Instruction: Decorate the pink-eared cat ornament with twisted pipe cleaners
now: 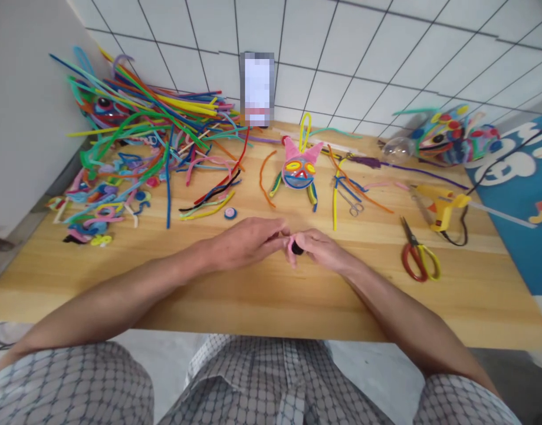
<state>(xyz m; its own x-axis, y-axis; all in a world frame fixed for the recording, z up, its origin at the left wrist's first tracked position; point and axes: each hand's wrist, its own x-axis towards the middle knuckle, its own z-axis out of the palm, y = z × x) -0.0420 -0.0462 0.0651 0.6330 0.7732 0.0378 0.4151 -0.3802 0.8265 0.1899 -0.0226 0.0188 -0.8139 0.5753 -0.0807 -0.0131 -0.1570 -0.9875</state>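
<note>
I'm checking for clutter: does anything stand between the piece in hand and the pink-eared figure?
Only part of the right hand, which holds the pink-and-black piece; beyond it, nothing visible but tabletop before the pink-eared figure.

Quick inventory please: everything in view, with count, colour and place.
Small craft piece: 1, pink and black, front centre
Eared figure: 1, pink, yellow and blue, centre
Disc: 1, blue and pink, left centre
Fuzzy sticks: many, mixed, left and middle
Coiled pieces: many, mixed, left
Decorated pieces: several, multicoloured, back corners
Clear ball: 1, transparent, back right
Tassel: 1, purple, right centre
Small scissors: 1, silver, right centre
Large scissors: 1, red and yellow, right
Glue gun: 1, yellow, right
Cord: 1, black, right
Phone: 1, pale screen, back centre
Tiled wall: 1, white, back
Table: 1, light wood, middle
Mat: 1, blue and white, right
Shirt: 1, grey, bottom
Left grip: 1, bare, beside craft piece
Right grip: 1, bare, on craft piece
</note>
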